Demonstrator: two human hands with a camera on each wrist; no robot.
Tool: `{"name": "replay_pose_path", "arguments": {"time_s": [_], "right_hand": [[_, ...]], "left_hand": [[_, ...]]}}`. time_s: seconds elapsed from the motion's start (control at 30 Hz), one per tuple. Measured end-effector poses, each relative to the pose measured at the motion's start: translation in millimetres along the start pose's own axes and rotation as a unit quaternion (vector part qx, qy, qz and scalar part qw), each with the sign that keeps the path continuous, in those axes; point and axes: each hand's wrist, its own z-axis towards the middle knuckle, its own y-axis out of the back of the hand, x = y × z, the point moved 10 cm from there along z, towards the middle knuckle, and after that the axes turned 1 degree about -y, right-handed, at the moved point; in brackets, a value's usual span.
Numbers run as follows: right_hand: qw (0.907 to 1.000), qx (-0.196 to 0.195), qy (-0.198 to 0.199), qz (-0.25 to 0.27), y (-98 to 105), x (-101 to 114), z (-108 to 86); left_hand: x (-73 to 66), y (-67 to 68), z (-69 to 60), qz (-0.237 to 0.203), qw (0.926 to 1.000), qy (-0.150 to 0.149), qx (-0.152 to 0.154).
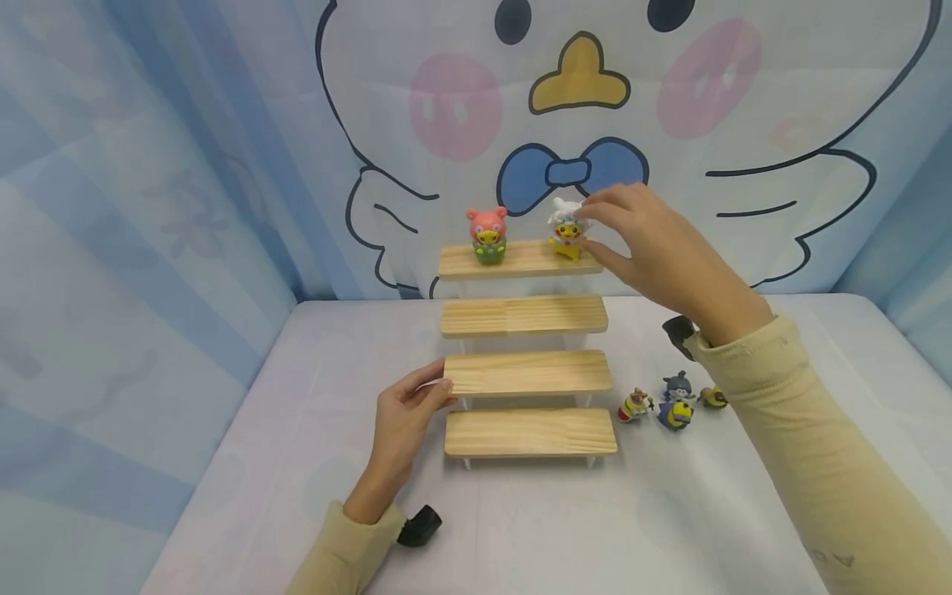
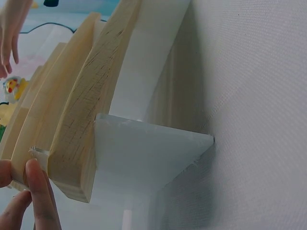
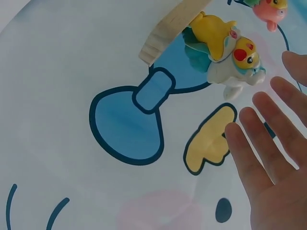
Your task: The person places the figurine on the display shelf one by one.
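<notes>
A stepped wooden display stand with several shelves stands on the table. My left hand pinches the left end of its second shelf from the front; in the left wrist view the fingers lie at the shelf's end. On the right of the top shelf stands a yellow figurine with a white hat. My right hand is beside it, and the right wrist view shows its fingers extended, apart from the white-hatted figurine. A pink-headed figurine with a green body stands at the top shelf's left.
Several small figurines lie on the white tablecloth right of the stand. Behind it hangs a cartoon-printed backdrop. Clear supports hold up the shelves. Black wrist devices sit at both cuffs.
</notes>
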Motion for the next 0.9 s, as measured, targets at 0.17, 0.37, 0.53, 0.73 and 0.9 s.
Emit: {"name": "replay_pose_path", "arguments": {"time_s": [0.17, 0.37, 0.53, 0.73, 0.9], "right_hand": [[1.0000, 0.000, 0.005, 0.000, -3, 1, -8.7], [0.9995, -0.013, 0.027, -0.006, -6, 3, -19.1], [0.9994, -0.017, 0.030, 0.000, -11, 2, -27.5], [0.9993, -0.018, 0.033, 0.005, -16, 0, -38.2], [0.9991, -0.020, 0.037, 0.000, -20, 0, -46.6]], "left_hand": [[1.1, 0.6, 0.4, 0.003, 1.0000, 0.002, -0.001], [0.4, 0.6, 0.3, 0.000, 1.0000, 0.001, 0.001], [-0.1, 0.3, 0.6, -0.006, 1.0000, -0.002, 0.003], [-0.1, 0.0, 0.4, -0.011, 0.9999, -0.003, 0.005], [0.1, 0.3, 0.0, -0.014, 0.9999, -0.003, 0.004]]}}
